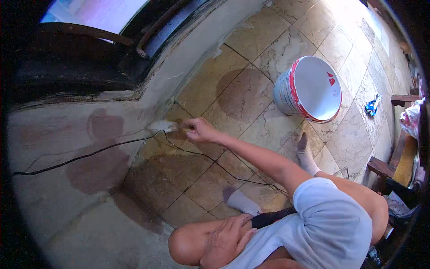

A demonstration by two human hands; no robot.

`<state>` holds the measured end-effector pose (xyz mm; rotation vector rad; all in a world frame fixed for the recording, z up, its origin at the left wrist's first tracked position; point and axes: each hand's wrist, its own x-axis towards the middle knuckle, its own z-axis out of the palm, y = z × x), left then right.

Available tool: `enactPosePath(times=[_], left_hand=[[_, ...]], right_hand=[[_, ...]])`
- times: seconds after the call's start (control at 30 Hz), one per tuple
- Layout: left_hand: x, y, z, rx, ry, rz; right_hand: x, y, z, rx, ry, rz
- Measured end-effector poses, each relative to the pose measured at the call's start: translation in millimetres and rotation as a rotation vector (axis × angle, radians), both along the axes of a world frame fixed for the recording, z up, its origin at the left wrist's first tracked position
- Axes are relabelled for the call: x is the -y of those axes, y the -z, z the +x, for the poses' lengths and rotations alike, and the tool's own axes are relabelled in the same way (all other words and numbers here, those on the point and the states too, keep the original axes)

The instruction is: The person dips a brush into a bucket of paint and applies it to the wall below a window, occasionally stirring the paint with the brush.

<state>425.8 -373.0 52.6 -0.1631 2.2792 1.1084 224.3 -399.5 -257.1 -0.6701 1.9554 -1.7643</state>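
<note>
My right hand (pixel 200 130) is closed around the handle of a paintbrush (pixel 162 126), its pale head blurred and right at the foot of the wall (pixel 154 101), where it meets the tiled floor. A thin black cable (pixel 96 154) crosses the wall, passes the brush and runs over the floor towards my body. On my bent knee, my left hand (pixel 227 237) lies flat with nothing in it, fingers stretched out.
A white bucket (pixel 316 89) with a red-smeared rim stands on the floor tiles. Past it lies a small blue-and-white item (pixel 372 105). Wooden furniture (pixel 403 157) with bags and cloths lines the right edge. A dark ledge (pixel 71 62) juts over the wall.
</note>
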Motion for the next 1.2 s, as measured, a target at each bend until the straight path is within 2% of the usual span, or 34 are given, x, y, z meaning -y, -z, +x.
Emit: enactPosePath(times=[0.1,0.13,0.17,0.2,0.23,0.3,0.37,0.43,0.53,0.57,0.7,0.77,0.83,0.93,1.03,1.13,1.2], left_hand=[[0,1,-2,-0.003,0.0,0.002],[0,1,-1,0.007,-0.017,0.019],[1,0,1,0.018,-0.037,0.036],[0,-2,1,0.006,-0.043,0.015],[0,-4,-1,-0.007,-0.05,-0.006],[-1,-4,1,-0.019,-0.07,-0.009],[0,-2,5,-0.02,-0.091,0.016],[2,-12,-9,0.077,-0.058,0.0],[5,-12,-7,0.068,-0.02,0.015],[7,-10,-6,0.047,-0.012,0.024],[11,0,-5,-0.011,0.031,0.067],[13,3,-5,-0.022,0.035,0.08],[14,3,-4,0.017,0.038,0.074],[15,4,0,0.042,0.034,0.06],[15,12,7,0.011,0.072,0.049],[16,16,11,0.009,0.088,0.057],[17,15,12,0.015,0.08,0.062]], right_hand=[[-17,10,-49,-0.129,-0.061,0.028],[-31,-8,-76,-0.164,-0.047,0.064],[-42,-12,-96,-0.037,0.128,0.333],[-65,-8,-126,-0.057,0.054,0.153],[-87,-23,-142,-0.042,0.083,0.256],[-125,-23,-166,0.008,0.234,0.222],[-154,-8,-181,-0.166,0.559,0.102],[-167,-4,-191,-0.203,0.856,0.076],[-167,-15,-198,-0.14,1.002,0.009],[-159,-6,-200,-0.211,0.989,-0.008],[-65,-44,-125,-0.146,0.941,0.055],[-22,-43,-73,-0.107,0.831,0.024],[16,-54,-16,0.113,0.724,-0.163],[38,-44,34,0.034,0.533,-0.13],[22,-57,38,0.109,0.156,-0.034],[25,-43,12,0.102,-0.001,-0.065],[22,-29,-18,0.078,0.006,-0.029]])
